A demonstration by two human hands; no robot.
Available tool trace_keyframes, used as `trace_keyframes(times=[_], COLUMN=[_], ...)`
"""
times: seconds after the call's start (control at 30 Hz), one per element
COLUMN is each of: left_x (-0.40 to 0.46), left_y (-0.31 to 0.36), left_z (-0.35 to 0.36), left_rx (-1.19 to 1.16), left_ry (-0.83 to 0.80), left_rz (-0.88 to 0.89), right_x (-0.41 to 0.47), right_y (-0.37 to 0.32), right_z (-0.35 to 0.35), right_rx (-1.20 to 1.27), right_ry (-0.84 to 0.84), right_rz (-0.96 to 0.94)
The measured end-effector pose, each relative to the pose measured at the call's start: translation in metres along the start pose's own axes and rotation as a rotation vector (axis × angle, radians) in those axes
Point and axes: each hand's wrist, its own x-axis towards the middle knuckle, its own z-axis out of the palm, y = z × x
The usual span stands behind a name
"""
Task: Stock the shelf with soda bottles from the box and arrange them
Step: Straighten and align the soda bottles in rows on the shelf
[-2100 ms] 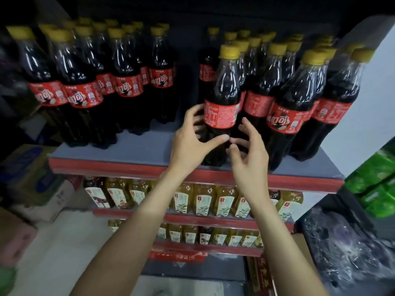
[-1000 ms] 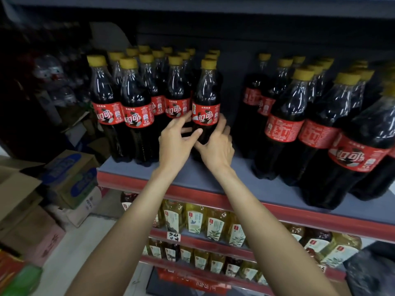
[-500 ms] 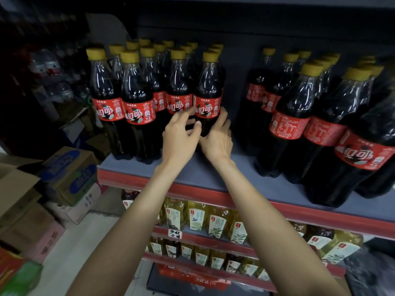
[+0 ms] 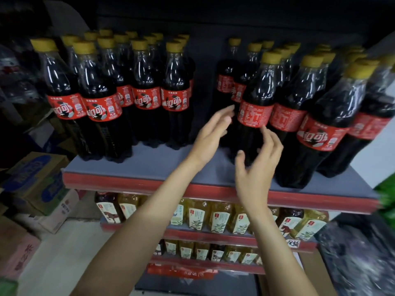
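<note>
Both hands' grip (image 4: 235, 133) loose around motion-blurred soda bottle (image 4: 254, 99), contact unclear.

Soda bottles are seen standing upright on the grey shelf (image 4: 162, 165), which carries a red front edge. All are clear plastic, filled with dark cola, capped in yellow, and banded with a red label.

Left group (image 4: 119, 97): several rows deep, set at the shelf's left end, with the front-row labels turned forward. Right group (image 4: 320, 116): packed toward the shelf's right end, reaching nearer the front edge; labels are turned at mixed angles. A bare strip of shelf is left between the two groups.

Front-left bottle of the right group (image 4: 255, 99): upright, its label showing fine print rather than the logo.
</note>
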Motion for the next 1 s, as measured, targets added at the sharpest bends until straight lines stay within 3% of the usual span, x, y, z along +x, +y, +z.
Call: trace_keyframes(times=[0.13,0.53,0.63,0.77,1.0], left_x=[0.007,-0.065,-0.077,-0.084,-0.087], left_y=[0.006,-0.001,0.004,0.011,0.018], left_z=[0.014,-0.062,-0.085,-0.108,-0.118], left_rx=[-0.016,0.2,0.25,0.265,0.495], left_ry=[-0.032,0.373,0.423,0.44,0.512], left_rz=[-0.125,0.129,0.125,0.051,0.094], right_x=[0.01,0.027,0.017,0.011,0.01], right_y=[0.0,-0.038,-0.056,-0.069,-0.088], right_z=[-0.003,0.048,0.069,0.091,0.106], right_rx=[-0.021,0.3,0.328,0.061,0.094], right_ry=[-0.153,-0.568,-0.587,-0.55,-0.557], right_rz=[0.021,-0.068,-0.065,-0.214,-0.192])
